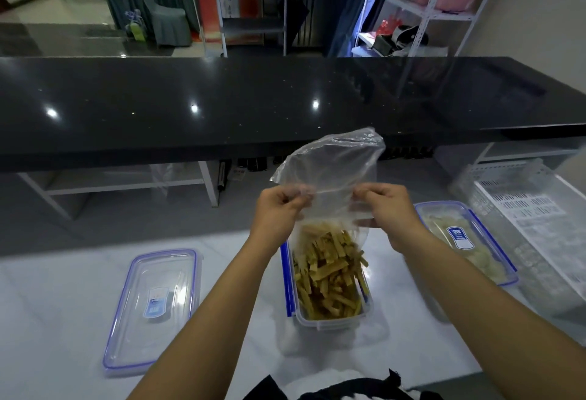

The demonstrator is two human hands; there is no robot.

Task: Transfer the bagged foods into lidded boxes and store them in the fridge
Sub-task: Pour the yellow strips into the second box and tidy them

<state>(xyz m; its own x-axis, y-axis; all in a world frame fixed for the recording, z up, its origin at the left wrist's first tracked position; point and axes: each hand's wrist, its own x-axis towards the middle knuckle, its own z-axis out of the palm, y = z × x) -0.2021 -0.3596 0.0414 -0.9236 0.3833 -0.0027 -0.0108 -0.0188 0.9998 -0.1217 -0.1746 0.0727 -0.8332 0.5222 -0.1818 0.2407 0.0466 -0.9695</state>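
Observation:
A clear plastic bag (pixel 329 165) hangs upside down over an open clear box (pixel 333 320) with blue clips in the middle of the white table. Yellow-brown food strips (pixel 329 273) fill the box and the bag's lower part. My left hand (pixel 279 212) pinches the bag on its left side and my right hand (pixel 390 212) pinches it on the right, both just above the box. The box's loose lid (pixel 155 307) lies flat on the table to the left. A second box (pixel 469 241), lidded and holding pale food, stands to the right.
A long black counter (pixel 222 104) runs across behind the white table (pixel 63 304). A clear perforated crate (pixel 532 222) sits at the far right beside the lidded box. Shelving and chairs stand in the background.

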